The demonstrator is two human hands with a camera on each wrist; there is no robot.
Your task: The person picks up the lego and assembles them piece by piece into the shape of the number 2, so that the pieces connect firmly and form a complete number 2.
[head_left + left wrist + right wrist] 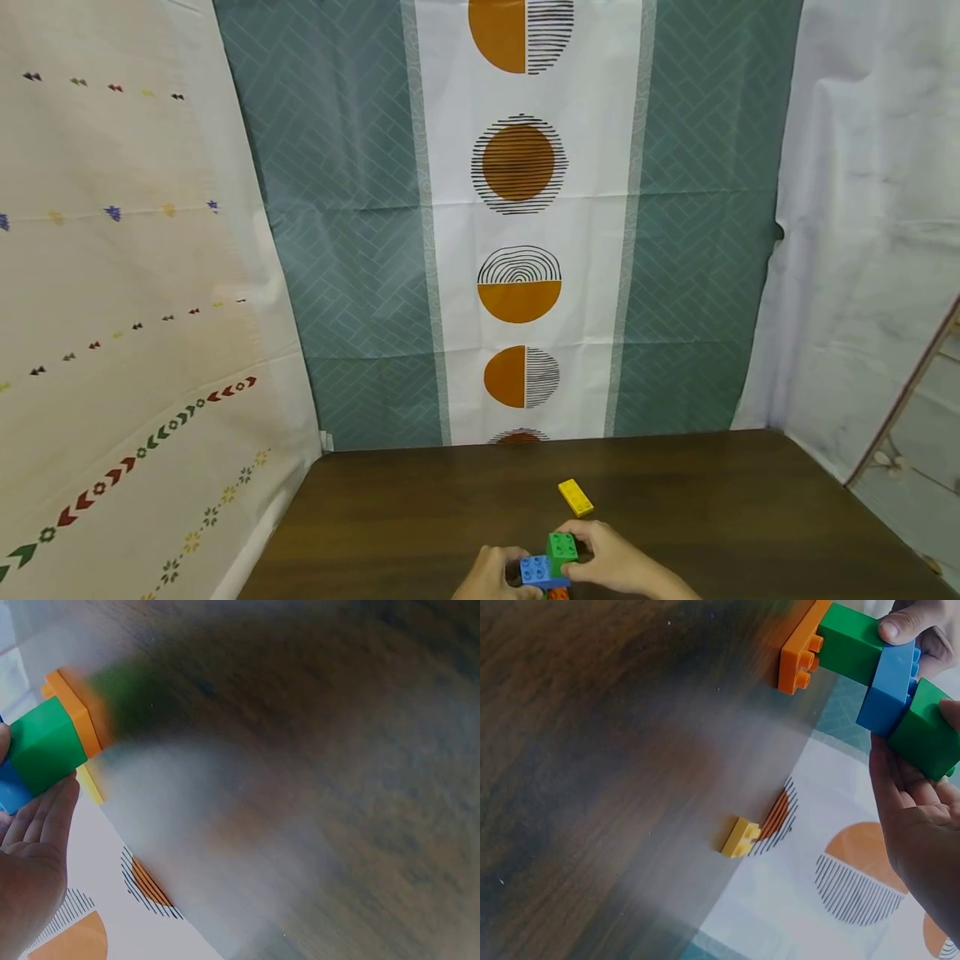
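Note:
A stack of toy building bricks stands on the table between both hands. At its bottom is a flat orange brick, with a green brick on it and a blue brick above. My left hand grips the stack around the blue brick and the lower green one, its thumb near their joint. A second green brick sits on one end of the blue brick's studs. My right hand pinches this upper green brick between thumb and fingers.
A flat yellow brick lies on the dark wooden table beyond the hands. Behind the table hangs a patterned cloth, with a pale embroidered cloth at left and a white one at right.

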